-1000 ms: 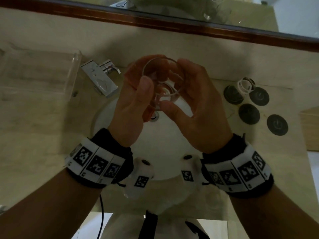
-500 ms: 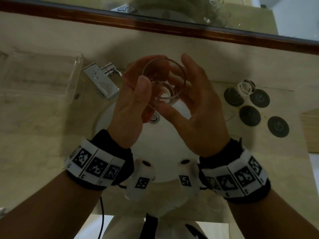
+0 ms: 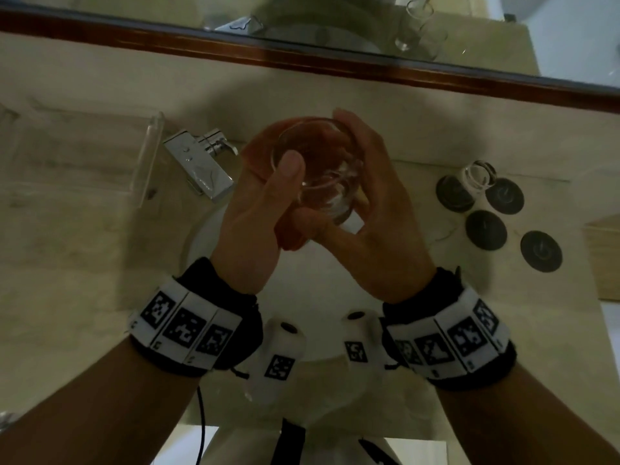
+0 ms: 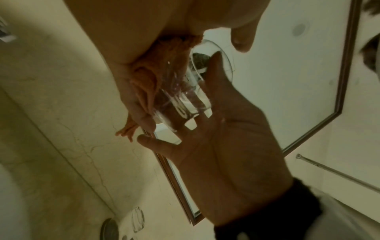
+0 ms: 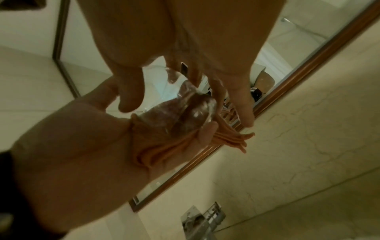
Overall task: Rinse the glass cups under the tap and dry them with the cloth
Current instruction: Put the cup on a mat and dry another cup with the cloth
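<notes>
Both hands hold a clear glass cup [image 3: 318, 172] above the white sink [image 3: 322, 280], its mouth tilted toward me. My left hand [image 3: 258, 209] wraps an orange cloth [image 3: 256, 151] round the cup's left and far side, thumb over the rim. The right hand [image 3: 379, 209] grips the cup's right side, thumb at its base. In the left wrist view the cloth [image 4: 164, 53] is bunched between my left palm and the cup [image 4: 185, 91], with right-hand fingers [image 4: 213, 68] on the glass. The right wrist view shows the cup [image 5: 180, 116] lying in the cloth [image 5: 156, 146].
A chrome tap [image 3: 201, 166] stands just left of the hands. A clear tray [image 3: 77, 156] sits at the far left. On the right lie several dark round coasters [image 3: 486, 229], one bearing another glass [image 3: 476, 176]. A wood-framed mirror [image 3: 302, 58] runs along the back.
The right hand's fingers, straightened off the cup half a second ago, now wrap it again, thumb at the base. The cup has turned a little in the cloth.
</notes>
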